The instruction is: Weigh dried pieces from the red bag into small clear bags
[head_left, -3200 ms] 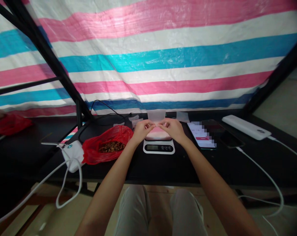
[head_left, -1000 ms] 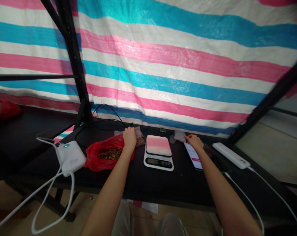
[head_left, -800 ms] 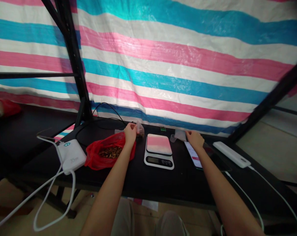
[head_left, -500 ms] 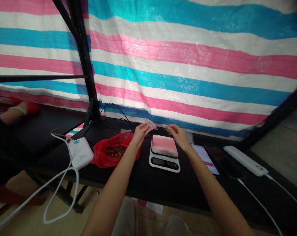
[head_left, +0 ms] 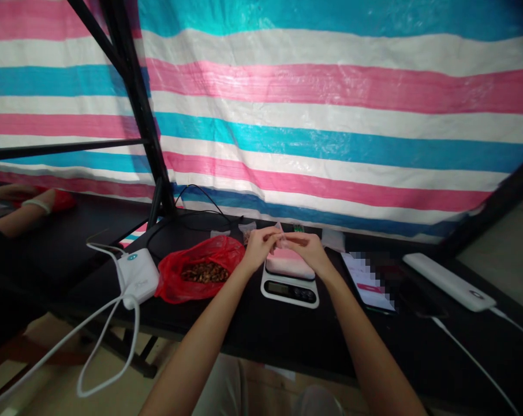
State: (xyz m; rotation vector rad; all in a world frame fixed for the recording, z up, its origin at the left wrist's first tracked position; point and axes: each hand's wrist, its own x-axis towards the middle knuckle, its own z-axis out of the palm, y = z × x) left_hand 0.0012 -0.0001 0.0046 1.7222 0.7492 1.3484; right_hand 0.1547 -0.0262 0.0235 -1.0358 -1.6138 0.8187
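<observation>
My left hand [head_left: 260, 247] and my right hand [head_left: 307, 248] meet above the far edge of a small white kitchen scale [head_left: 290, 277] with a pink top. Both pinch a small clear plastic bag [head_left: 279, 229] held between them. A red plastic bag [head_left: 201, 270], open and holding brown bits, lies just left of my left forearm. More small clear bags [head_left: 246, 229] lie on the black table [head_left: 261, 323] behind the scale.
A phone [head_left: 368, 281] with a lit screen lies right of the scale, a white power bank [head_left: 448, 281] with a cable farther right. A white charger box [head_left: 137, 276] with cables sits at the left. Another person's arm [head_left: 21, 215] rests at the far left. A striped tarp hangs behind.
My left hand lifted a small bag from behind the red bag and carried it over the scale. My right hand came back from near the phone and joined it on the bag.
</observation>
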